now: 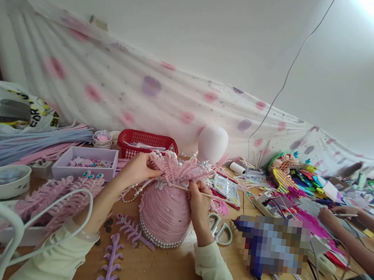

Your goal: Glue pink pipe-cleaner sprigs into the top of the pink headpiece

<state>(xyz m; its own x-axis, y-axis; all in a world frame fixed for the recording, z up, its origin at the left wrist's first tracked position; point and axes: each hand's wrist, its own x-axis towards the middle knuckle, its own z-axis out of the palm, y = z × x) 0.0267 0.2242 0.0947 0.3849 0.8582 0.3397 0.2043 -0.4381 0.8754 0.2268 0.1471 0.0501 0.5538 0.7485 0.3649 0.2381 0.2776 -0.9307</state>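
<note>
A dome-shaped pink headpiece (pixel 165 212), wrapped in fuzzy pipe-cleaner strands, stands on the table with a row of pearl beads round its lower edge. Leafy pink pipe-cleaner trim (pixel 183 169) with pearls crowns its top. My left hand (pixel 142 170) pinches the left end of this trim. On the other side, my right hand (pixel 200 201) is closed round a thin pale stick (pixel 180 187), whose tip reaches under the trim at the front. The fingertips of both hands are partly hidden. Loose pearl strings (pixel 132 193) hang near my left hand.
Scissors (pixel 220 230) lie right of the headpiece. Purple pipe-cleaner sprigs (pixel 110 264) lie in front. Behind are a red basket (pixel 149 141) and a white foam head (pixel 213 144). A lilac box (pixel 85 162) stands left, beside a white chair frame (pixel 18 224). Another person's hands (pixel 334 217) work at right.
</note>
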